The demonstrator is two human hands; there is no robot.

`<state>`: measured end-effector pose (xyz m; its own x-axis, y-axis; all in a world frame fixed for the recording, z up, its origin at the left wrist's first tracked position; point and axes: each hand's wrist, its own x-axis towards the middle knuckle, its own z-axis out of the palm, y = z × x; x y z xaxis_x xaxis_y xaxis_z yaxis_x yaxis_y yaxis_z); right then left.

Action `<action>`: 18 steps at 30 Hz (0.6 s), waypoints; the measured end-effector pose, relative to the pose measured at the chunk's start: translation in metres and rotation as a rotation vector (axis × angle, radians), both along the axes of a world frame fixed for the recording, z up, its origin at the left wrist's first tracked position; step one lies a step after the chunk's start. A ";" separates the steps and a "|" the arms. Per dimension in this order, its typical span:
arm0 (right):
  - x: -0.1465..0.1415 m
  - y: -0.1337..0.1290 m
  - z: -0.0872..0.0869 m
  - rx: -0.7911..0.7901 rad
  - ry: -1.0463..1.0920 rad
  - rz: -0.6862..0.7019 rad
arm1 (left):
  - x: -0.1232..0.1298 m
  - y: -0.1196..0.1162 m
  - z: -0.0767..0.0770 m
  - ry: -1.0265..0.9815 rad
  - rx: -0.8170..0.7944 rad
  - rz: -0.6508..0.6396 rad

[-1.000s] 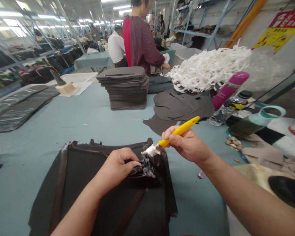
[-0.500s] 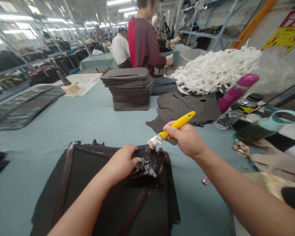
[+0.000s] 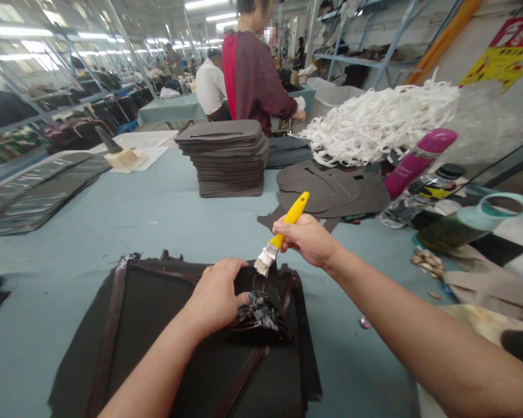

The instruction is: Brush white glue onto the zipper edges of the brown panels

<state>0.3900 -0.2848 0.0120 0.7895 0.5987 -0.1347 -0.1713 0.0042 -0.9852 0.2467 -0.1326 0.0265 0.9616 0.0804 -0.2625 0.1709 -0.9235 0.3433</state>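
Observation:
A stack of dark fabric pieces (image 3: 157,325) with brown strips lies on the blue-green table in front of me. My left hand (image 3: 220,293) rests on it, thumb and fingers bent round the edge of a raised, folded part (image 3: 261,310) smeared with whitish glue. My right hand (image 3: 305,238) grips a brush (image 3: 293,216) by its yellow handle. The brush's white-caked bristles point down at the stack's back edge, just right of my left fingers. Whether the bristles touch the fabric is hard to tell.
Behind the stack stands a tall pile of grey panels (image 3: 222,159). Flat grey pieces (image 3: 318,188), white strips (image 3: 383,122), a purple bottle (image 3: 421,162) and a green jug (image 3: 457,229) are at the right. A person (image 3: 257,75) stands beyond the table.
The brush has tipped more upright and moved left with my right hand, its bristles now off the glue-smeared fold. My left hand has stayed nearly in place.

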 end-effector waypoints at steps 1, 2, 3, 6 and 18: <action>-0.001 0.000 -0.002 -0.039 -0.011 0.029 | -0.001 0.000 0.000 0.000 -0.030 -0.004; -0.001 0.000 -0.005 -0.081 -0.032 0.038 | -0.002 0.001 -0.001 0.002 -0.055 -0.008; -0.001 -0.001 -0.008 -0.109 -0.055 0.023 | -0.002 0.001 -0.001 0.001 -0.074 -0.010; 0.005 -0.004 -0.009 -0.070 -0.054 -0.104 | -0.003 0.002 -0.002 -0.042 -0.118 0.000; -0.010 -0.011 0.013 0.143 0.155 -0.060 | -0.005 -0.008 -0.001 -0.255 -0.296 -0.079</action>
